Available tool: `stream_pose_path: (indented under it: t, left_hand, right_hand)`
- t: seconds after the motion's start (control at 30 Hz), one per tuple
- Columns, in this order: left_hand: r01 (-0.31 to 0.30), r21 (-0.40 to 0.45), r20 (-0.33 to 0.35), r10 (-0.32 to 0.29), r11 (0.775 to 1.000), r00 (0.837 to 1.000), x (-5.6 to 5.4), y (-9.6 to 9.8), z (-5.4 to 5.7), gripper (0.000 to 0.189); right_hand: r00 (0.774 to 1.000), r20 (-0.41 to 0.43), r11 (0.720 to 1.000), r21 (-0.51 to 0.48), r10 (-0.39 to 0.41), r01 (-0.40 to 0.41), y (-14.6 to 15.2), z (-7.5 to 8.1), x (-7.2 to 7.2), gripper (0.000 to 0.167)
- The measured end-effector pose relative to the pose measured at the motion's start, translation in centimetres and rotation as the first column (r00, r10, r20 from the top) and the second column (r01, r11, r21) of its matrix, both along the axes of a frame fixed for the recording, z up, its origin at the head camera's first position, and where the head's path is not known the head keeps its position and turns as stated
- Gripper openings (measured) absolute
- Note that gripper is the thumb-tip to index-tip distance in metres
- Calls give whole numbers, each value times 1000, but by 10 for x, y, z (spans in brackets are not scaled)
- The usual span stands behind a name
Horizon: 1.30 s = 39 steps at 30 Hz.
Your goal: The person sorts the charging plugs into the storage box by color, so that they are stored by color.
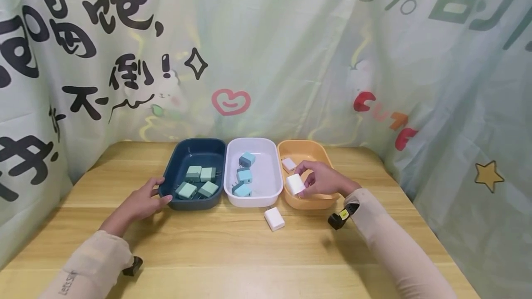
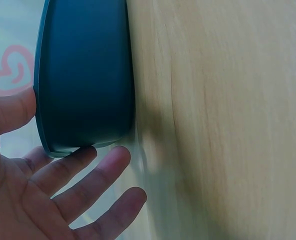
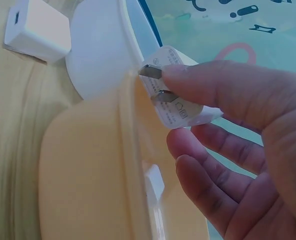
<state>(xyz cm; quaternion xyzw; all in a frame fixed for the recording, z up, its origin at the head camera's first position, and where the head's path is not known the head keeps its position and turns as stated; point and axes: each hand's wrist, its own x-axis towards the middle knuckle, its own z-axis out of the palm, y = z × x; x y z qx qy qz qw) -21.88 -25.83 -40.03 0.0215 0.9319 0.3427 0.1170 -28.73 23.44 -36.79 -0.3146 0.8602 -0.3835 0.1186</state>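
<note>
Over the front of the orange bin (image 1: 309, 204), my right hand (image 1: 322, 180) pinches a white charger plug (image 1: 295, 184) between thumb and fingers. Its two metal prongs show in the right wrist view, where the charger plug (image 3: 175, 107) is tilted above the bin's rim. Another white charger (image 1: 288, 165) lies inside the orange bin. A third white charger (image 1: 274, 218) is on the table before the white bin. My left hand (image 1: 143, 202) touches the near left corner of the dark blue bin (image 1: 195, 204); in the left wrist view the fingers are mostly straight and spread.
Side by side with the other two bins stands the white bin (image 1: 266, 179), holding several light blue chargers (image 1: 244, 176). Several pale green chargers (image 1: 193, 173) lie in the dark blue bin. A printed curtain (image 1: 287, 59) hangs behind the wooden table (image 1: 216, 253).
</note>
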Motion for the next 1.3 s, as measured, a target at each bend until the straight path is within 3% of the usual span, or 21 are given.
stream_pose_path:
  t: [0.43, 0.8, 1.1, 1.3]
  left_hand:
    - [4, 7, -11, -3, 1000, 1000, 3, -1, -4, 80]
    - [-15, 20, -1, 15, 1000, 1000, 5, -2, -4, 79]
    - [-15, 14, -2, 15, 1000, 1000, 4, -1, -1, 80]
    - [3, 17, -21, -2, 1000, 1000, 3, 1, 0, 80]
  right_hand:
    - [997, 57, 999, 3, -46, 46, 2, 1, -20, 47]
    - [988, 73, 988, 84, -135, 129, 1, 2, -37, 48]
    - [996, 45, 995, 59, -81, 78, 7, -1, -53, 45]
    - [992, 71, 991, 96, -103, 96, 13, -5, -61, 44]
